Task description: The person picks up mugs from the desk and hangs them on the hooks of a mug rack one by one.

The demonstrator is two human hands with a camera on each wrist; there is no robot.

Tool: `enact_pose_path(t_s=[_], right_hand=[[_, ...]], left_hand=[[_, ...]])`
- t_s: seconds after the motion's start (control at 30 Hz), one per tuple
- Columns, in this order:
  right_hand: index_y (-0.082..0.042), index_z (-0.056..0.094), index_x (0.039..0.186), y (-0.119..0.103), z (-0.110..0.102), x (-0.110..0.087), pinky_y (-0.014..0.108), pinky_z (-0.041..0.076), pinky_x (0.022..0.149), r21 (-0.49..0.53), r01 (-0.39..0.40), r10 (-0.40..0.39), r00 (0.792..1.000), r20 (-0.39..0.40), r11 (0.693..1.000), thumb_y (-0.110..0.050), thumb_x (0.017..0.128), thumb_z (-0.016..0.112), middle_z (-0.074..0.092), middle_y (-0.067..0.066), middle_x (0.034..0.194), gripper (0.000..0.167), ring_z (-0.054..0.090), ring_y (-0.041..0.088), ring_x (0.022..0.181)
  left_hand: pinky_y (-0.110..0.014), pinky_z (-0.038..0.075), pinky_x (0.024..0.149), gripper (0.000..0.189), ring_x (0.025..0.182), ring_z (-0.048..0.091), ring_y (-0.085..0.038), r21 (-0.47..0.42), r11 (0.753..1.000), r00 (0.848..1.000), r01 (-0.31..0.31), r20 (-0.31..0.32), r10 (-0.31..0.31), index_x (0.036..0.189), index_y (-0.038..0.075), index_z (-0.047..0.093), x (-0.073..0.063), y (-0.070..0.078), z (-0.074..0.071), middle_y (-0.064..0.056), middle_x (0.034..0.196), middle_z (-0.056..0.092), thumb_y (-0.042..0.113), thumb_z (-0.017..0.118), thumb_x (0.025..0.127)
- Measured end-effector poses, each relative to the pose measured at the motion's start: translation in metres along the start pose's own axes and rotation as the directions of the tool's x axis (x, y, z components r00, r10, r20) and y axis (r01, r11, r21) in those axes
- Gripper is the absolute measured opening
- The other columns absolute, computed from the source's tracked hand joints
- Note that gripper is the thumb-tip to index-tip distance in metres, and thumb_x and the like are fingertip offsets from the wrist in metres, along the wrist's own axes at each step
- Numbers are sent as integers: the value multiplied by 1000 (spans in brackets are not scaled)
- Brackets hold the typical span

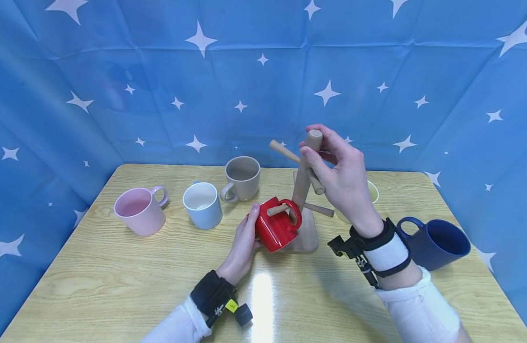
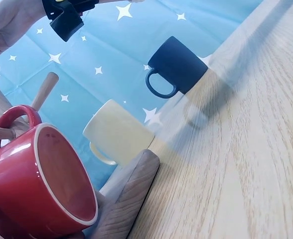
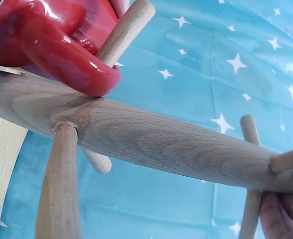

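My left hand (image 1: 245, 238) grips a red mug (image 1: 275, 233) by its body, tilted beside the wooden mug tree (image 1: 301, 186). A lower peg (image 1: 277, 209) of the tree passes through the mug's handle (image 3: 72, 57), and in the right wrist view the handle lies right at the post. My right hand (image 1: 342, 174) holds the top of the post, thumb on the near side and fingers behind. The tree leans a little, its flat base (image 1: 306, 236) on the table. In the left wrist view the red mug's underside (image 2: 67, 172) faces the camera.
A pink mug (image 1: 141, 214), a light blue mug (image 1: 202, 207) and a grey-brown mug (image 1: 243, 178) stand left of the tree. To the right are a pale yellow mug (image 2: 119, 132), partly behind my right arm, and a dark blue mug (image 1: 437, 243). A starry blue curtain (image 1: 263, 95) hangs behind.
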State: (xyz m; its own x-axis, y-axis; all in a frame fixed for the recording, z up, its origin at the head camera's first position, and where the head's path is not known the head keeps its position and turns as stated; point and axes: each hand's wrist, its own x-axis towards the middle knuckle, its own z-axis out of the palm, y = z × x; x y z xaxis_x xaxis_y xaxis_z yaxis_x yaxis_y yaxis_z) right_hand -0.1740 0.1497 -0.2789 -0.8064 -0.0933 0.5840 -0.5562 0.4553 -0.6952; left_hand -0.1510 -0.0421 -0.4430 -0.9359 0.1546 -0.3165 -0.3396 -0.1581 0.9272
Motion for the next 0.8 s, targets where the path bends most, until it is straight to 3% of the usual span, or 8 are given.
enact_pose_path(t_s=[0.13, 0.37, 0.8], right_hand=[[1, 64, 136, 0, 0, 0, 23, 59, 100, -2, 1, -1, 1000, 1, 1000, -7, 100, 70, 77, 18, 113, 37, 76, 24, 106], [1, 64, 135, 0, 0, 1, 8, 54, 97, 9, 6, -6, 1000, -1, 1000, -7, 100, 70, 77, 19, 112, 37, 75, 23, 105], [2, 63, 136, 1, 1, 0, 9, 54, 97, 9, -1, 1, 1000, -4, 1000, -6, 99, 70, 77, 19, 113, 38, 75, 24, 106]], left_hand=[[-30, 55, 100, 71, 138, 52, -28, -3, 1000, 1000, 9, -7, -9, 157, 16, 40, 1, 0, 1, -12, 155, 50, 64, 45, 105], [-31, 55, 103, 70, 138, 51, -27, -16, 1000, 1000, 2, 0, -2, 158, 16, 40, 2, 0, 1, -12, 155, 50, 63, 44, 106], [-31, 54, 105, 68, 137, 52, -27, -5, 1000, 1000, -8, -15, 8, 157, 14, 39, 3, 1, 1, -13, 154, 51, 59, 45, 107]])
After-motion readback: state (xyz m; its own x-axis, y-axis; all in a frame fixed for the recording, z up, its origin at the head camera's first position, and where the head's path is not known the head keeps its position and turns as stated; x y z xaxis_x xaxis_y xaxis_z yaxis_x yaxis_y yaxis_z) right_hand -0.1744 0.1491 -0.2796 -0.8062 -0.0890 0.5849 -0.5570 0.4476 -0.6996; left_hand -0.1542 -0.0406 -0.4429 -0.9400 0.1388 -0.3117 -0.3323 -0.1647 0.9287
